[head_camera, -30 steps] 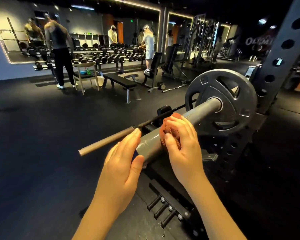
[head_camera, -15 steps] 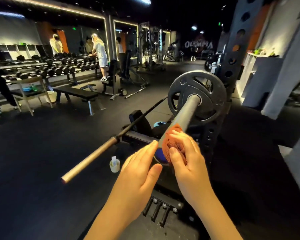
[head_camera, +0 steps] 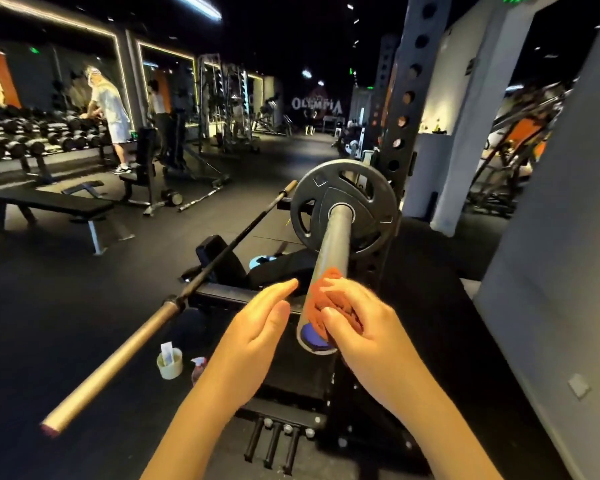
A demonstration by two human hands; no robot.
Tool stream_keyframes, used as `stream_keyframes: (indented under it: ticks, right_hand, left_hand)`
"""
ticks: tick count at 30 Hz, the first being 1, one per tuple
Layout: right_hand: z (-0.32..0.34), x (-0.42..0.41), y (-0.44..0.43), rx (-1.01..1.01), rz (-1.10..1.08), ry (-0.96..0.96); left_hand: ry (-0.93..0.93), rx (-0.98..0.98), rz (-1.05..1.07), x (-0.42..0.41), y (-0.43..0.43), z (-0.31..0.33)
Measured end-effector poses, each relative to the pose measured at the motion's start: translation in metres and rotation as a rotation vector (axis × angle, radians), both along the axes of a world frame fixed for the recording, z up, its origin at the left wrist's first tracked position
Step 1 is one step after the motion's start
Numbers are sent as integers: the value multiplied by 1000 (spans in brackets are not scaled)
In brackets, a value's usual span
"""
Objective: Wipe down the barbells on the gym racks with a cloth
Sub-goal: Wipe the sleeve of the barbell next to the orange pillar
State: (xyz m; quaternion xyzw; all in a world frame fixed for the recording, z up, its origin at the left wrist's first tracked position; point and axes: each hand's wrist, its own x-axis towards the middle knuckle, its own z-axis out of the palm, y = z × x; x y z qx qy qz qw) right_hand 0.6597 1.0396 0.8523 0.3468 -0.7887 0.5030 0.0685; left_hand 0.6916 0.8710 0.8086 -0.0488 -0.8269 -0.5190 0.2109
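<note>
A grey barbell sleeve (head_camera: 334, 244) points straight at me, carrying a black weight plate (head_camera: 371, 233) on the rack. My right hand (head_camera: 364, 327) grips an orange cloth (head_camera: 329, 299) wrapped over the sleeve near its blue-capped end. My left hand (head_camera: 257, 327) hovers flat just left of the sleeve, fingers straight, holding nothing. A second, bronze-ended barbell (head_camera: 125, 351) slants from lower left toward the plate.
The perforated rack upright (head_camera: 404, 109) rises behind the plate. A small cup (head_camera: 169, 365) and a spray bottle (head_camera: 198, 365) sit on the floor below the bronze bar. A flat bench (head_camera: 49, 202), dumbbell racks (head_camera: 32, 140) and a person (head_camera: 110, 112) are far left.
The view has swung right, so the sleeve now points directly at me. My right hand keeps the cloth on the sleeve near its end; my left hand stays beside it.
</note>
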Motion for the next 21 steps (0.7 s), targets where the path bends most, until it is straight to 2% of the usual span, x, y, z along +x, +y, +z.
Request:
stream_keyframes:
  ticks: [3,8,13,17,21]
  right_hand:
    - [6,-8,-5,-14,4,-15]
    - [15,-26,-22,56,-149,-59]
    - [15,2,-14,110,-209,-65]
    - [16,11,-26,103,-378,-53]
    - [27,-2,-55,280,-641,-33]
  left_hand:
    - [-2,70,-33,-25,-9,1]
    - [0,125,-173,-58,-14,10]
    - [18,171,-365,-84,-12,14]
    - [42,83,-447,-105,-19,12]
    - [64,-95,-528,-131,-32,16]
